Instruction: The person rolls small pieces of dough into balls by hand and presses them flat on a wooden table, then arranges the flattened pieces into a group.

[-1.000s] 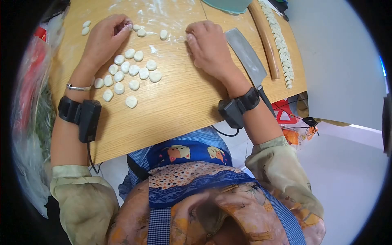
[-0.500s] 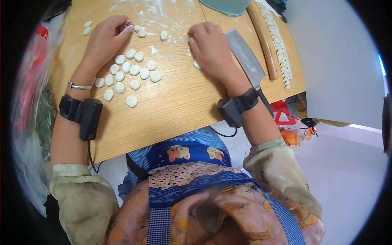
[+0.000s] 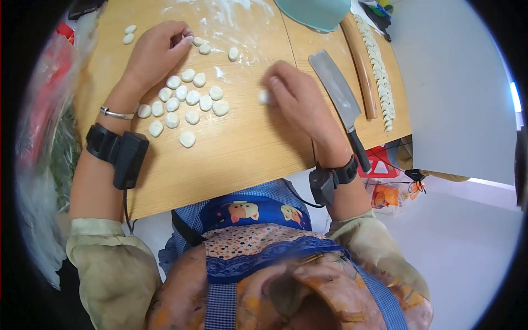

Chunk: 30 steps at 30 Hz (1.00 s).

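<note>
My left hand [image 3: 159, 52] is at the upper left of the wooden table, its fingers curled and the thumb closed toward them. Just right of its fingertips lie two small dough pieces [image 3: 204, 49]; what sits inside the fingers is hidden. My right hand [image 3: 297, 93] is closed, slightly blurred, with a white dough piece [image 3: 264, 98] at its thumb and fingertips. Between my forearms several flattened round dough pieces [image 3: 192, 98] lie in a loose group. One dough piece [image 3: 233, 54] lies apart between the hands.
A cleaver [image 3: 338, 88] lies right of my right hand. Beyond it are a wooden rolling pin [image 3: 360, 66] and a long braided-looking dough strip [image 3: 377, 71]. A light green bowl [image 3: 316, 14] stands at the back. Two dough pieces [image 3: 128, 38] lie far left. Flour dusts the table [image 3: 236, 148].
The view has shifted, so the table things appear lower and farther right. My right hand has pulled back from the cleaver toward me, with the dough piece moving slightly left. My left hand holds its pose.
</note>
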Each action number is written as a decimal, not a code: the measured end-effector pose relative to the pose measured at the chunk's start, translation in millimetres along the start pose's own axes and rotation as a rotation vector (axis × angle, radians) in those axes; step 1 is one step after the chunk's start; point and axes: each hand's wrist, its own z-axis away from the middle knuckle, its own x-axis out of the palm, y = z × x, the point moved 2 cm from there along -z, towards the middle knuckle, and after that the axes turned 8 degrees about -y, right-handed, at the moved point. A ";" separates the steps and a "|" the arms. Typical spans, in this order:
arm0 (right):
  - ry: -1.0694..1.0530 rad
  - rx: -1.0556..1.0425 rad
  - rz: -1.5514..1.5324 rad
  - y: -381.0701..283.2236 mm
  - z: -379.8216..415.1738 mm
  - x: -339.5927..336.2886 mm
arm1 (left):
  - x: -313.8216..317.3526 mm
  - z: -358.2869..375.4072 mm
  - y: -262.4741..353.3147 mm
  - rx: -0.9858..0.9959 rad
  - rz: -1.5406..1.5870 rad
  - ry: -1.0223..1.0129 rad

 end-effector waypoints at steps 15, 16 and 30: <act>0.071 -0.354 0.103 -17.6 -50.7 22.4 | 0.5 -0.5 0.2 0.020 -0.032 0.013; 0.073 -0.352 0.103 -13.4 -46.0 20.5 | 0.3 -0.6 0.6 0.023 -0.032 0.012; 0.023 -0.153 0.002 9.5 28.1 -3.4 | 0.7 -0.4 -0.4 -0.028 -0.001 -0.008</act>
